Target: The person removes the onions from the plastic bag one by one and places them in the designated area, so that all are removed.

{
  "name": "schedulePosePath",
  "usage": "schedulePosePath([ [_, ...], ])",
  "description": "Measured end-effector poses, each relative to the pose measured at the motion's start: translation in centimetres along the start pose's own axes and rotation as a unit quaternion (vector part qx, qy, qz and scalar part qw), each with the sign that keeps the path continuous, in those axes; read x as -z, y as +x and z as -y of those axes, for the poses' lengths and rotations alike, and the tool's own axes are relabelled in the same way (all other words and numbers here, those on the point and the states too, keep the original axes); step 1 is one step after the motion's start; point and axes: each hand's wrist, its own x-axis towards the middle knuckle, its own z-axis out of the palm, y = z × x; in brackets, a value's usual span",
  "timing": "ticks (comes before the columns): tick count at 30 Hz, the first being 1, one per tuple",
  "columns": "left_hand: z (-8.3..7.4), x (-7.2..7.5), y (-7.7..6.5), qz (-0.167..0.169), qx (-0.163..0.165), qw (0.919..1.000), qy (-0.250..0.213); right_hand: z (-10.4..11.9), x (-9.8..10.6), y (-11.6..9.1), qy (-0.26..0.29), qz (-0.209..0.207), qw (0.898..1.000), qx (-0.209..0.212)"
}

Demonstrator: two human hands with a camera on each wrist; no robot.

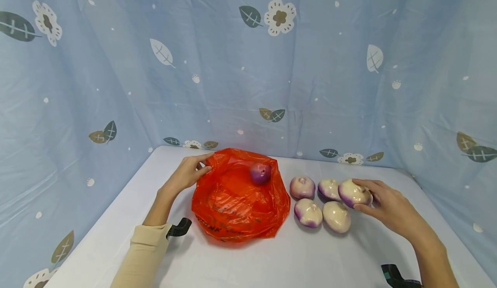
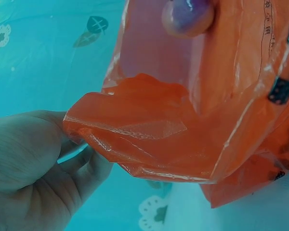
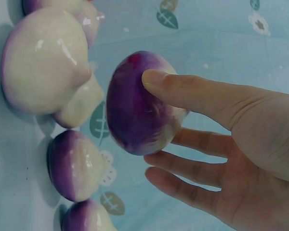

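My left hand (image 1: 188,173) pinches the left rim of a red plastic bag (image 1: 233,201), whose mouth gapes upward. One purple bulb-shaped vegetable (image 1: 260,173) lies inside the bag near its right wall. In the left wrist view, the hand (image 2: 33,163) has its fingertips at the edge of the thin plastic, partly hidden by it. My right hand (image 1: 392,206) grips a glossy purple-and-white bulb vegetable (image 1: 354,193) over the right end of a group of similar bulbs. The right wrist view shows the thumb on the purple side of the held bulb (image 3: 139,103), with fingers behind it.
Several more purple-and-white bulbs (image 1: 308,213) sit close together on the white table (image 1: 295,262), right of the bag. A blue curtain (image 1: 225,64) with leaf and flower prints hangs behind and along both sides.
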Motion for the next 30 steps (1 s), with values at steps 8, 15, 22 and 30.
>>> schedulePosePath([
  [8,-0.1,0.2,0.2,-0.004,0.001,1.0,0.003,-0.7,0.7,-0.1,0.014,0.035,0.999,-0.028],
  [15,-0.2,0.4,0.2,-0.002,0.004,0.9999,0.009,-1.4,1.1,-0.6,0.023,0.062,0.997,-0.046],
  [22,-0.2,0.3,0.1,-0.001,0.003,1.0,0.006,-2.5,1.4,-1.1,0.025,0.112,0.99,-0.076],
  [30,0.0,0.2,-0.1,0.002,0.004,1.0,0.0,-3.3,1.2,-1.3,0.032,0.148,0.985,-0.083],
])
